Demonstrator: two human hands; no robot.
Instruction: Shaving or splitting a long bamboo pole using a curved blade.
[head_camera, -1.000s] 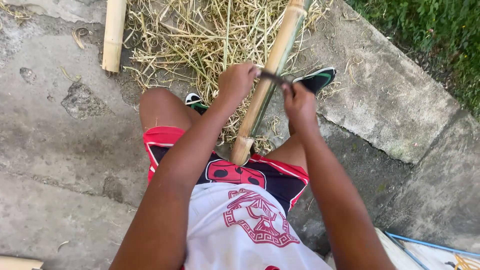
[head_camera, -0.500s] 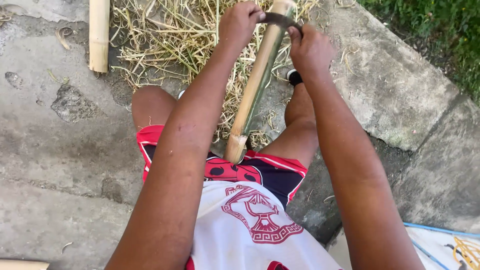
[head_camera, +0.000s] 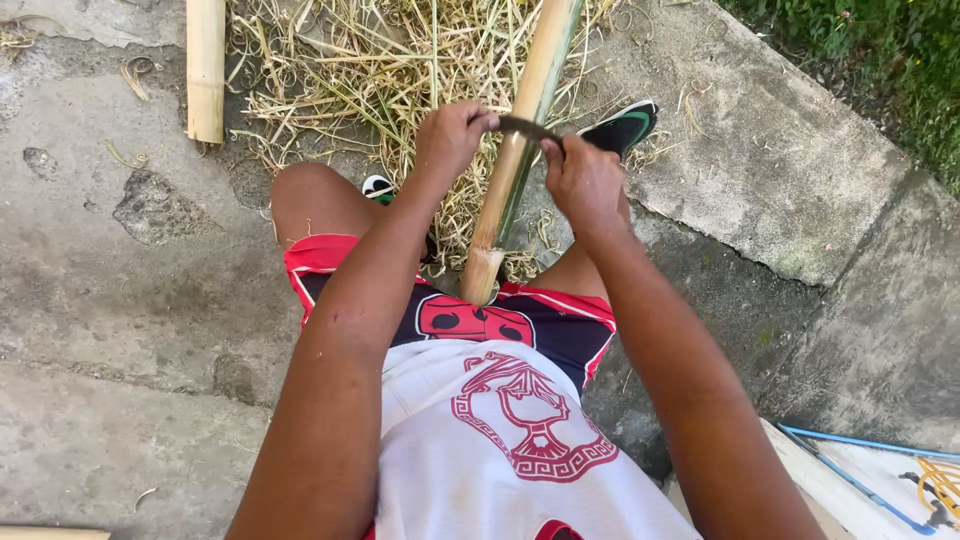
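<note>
One long bamboo pole (head_camera: 520, 150) is slanting through the middle of the view, its cut lower end resting against the person's lap and its upper end running out of the top edge toward 12 o'clock. One dark curved blade (head_camera: 527, 127) is lying across the pole, about halfway up its visible length. The left hand (head_camera: 452, 135) is closing its grip tightly around the blade's end at the pole's 9 o'clock side. The right hand (head_camera: 583, 180) is closing its grip around the other end at the 3 o'clock side, so both hands are holding the one blade between them.

The person is sitting on the ground, wearing one white shirt with a red emblem (head_camera: 520, 440) and red and dark shorts (head_camera: 480, 315). Two dark shoes are showing: one (head_camera: 622, 127) at 2 o'clock from the hands, and one (head_camera: 378, 187) partly hidden beside the left forearm.

One pile of dry, straw-coloured shavings (head_camera: 390, 70) is spreading under the pole toward 11 o'clock. A second, shorter bamboo piece (head_camera: 205, 65) is lying well apart at 10 o'clock on the cracked concrete ground (head_camera: 120, 300). Green grass (head_camera: 880, 60) is filling the 1 o'clock corner. One blue rod (head_camera: 850, 470) is lying at 4 o'clock.
</note>
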